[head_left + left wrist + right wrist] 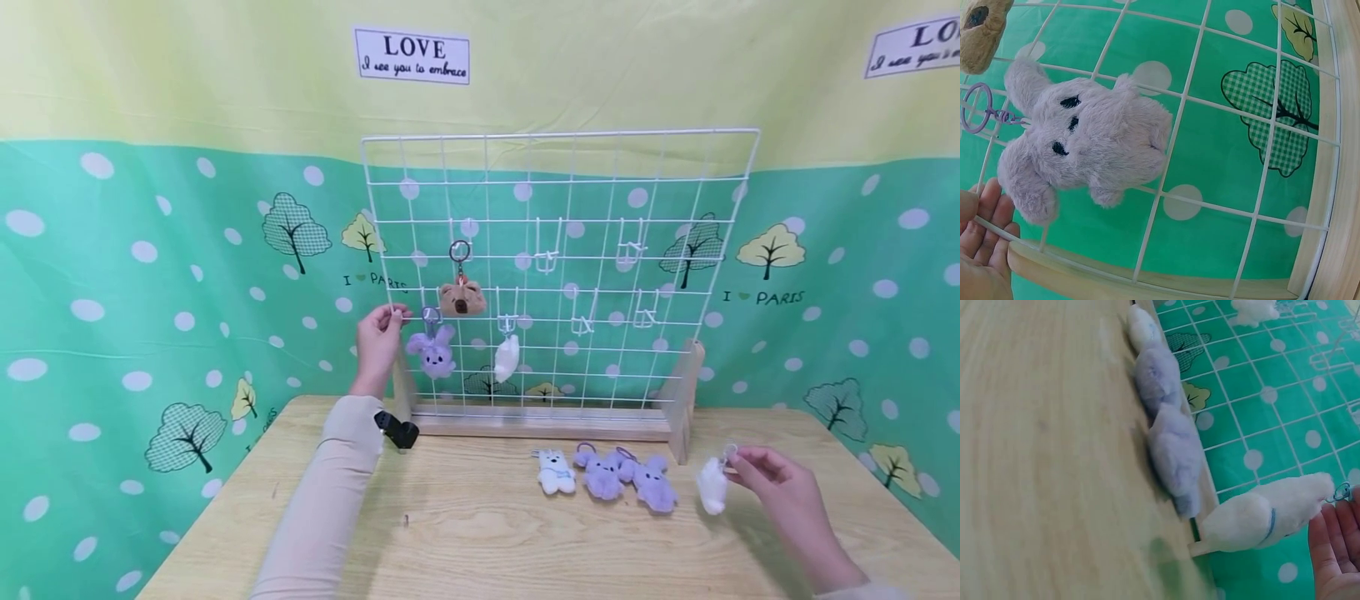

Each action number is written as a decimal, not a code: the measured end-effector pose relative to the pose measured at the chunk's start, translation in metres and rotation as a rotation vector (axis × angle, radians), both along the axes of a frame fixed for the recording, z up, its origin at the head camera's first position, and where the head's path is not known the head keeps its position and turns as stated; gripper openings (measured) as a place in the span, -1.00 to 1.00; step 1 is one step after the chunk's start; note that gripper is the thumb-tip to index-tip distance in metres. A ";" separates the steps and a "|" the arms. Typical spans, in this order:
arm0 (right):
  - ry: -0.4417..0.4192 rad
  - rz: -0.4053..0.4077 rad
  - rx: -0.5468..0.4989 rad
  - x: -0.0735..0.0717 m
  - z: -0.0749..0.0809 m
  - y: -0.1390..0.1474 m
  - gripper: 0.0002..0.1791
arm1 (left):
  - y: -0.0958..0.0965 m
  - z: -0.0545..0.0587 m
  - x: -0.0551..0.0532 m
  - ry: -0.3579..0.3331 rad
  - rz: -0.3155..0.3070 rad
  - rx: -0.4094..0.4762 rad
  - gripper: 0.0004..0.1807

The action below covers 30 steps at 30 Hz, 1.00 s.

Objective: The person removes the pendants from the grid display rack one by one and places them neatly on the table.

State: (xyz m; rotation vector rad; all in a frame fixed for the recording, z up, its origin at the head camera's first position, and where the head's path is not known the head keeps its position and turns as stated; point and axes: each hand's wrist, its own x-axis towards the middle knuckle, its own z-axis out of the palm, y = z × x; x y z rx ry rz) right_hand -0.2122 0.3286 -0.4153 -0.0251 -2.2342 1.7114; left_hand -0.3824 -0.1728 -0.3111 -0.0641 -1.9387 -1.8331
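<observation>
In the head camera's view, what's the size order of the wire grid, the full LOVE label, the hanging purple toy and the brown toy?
Largest to smallest:
1. wire grid
2. full LOVE label
3. hanging purple toy and brown toy: too alike in size to rank surely.

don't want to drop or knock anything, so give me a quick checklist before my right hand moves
1. Grip: ok, the right hand pinches the white keychain at its ring end.
2. Ring opening clear of fingers: cannot tell, the ring is partly covered.
3. Rack held: ok, the left hand grips the left edge of the rack.
4. Bare hook available: ok, for one the upper middle hook carries nothing.
5. Keychain lined up with a hook: not ok, it is low, by the rack's right foot.
6. Hung pieces on hooks: ok, brown bear, purple bunny and white plush.
</observation>
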 end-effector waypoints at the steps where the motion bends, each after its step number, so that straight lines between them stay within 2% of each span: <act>1: -0.015 -0.011 0.003 0.001 -0.003 0.001 -0.84 | 0.000 0.000 0.000 0.000 0.001 -0.001 -0.76; 7: -0.074 -0.053 0.018 0.003 -0.015 0.006 -0.78 | 0.001 0.001 0.001 0.005 0.008 -0.004 -0.75; 15: -0.024 -0.028 -0.122 -0.002 -0.030 0.005 -0.89 | 0.001 0.000 0.002 -0.001 0.010 -0.013 -0.76; 21: 0.037 -0.027 -0.156 -0.012 -0.036 0.001 -0.92 | 0.001 -0.001 0.000 0.004 0.006 -0.007 -0.76; 25: 0.016 -0.057 -0.108 -0.016 -0.036 0.000 -0.89 | 0.001 0.001 0.002 -0.005 -0.012 0.006 -0.75; 30: -0.040 -0.111 0.006 -0.023 -0.037 0.000 -0.78 | 0.004 0.012 0.015 -0.024 -0.036 0.029 -0.75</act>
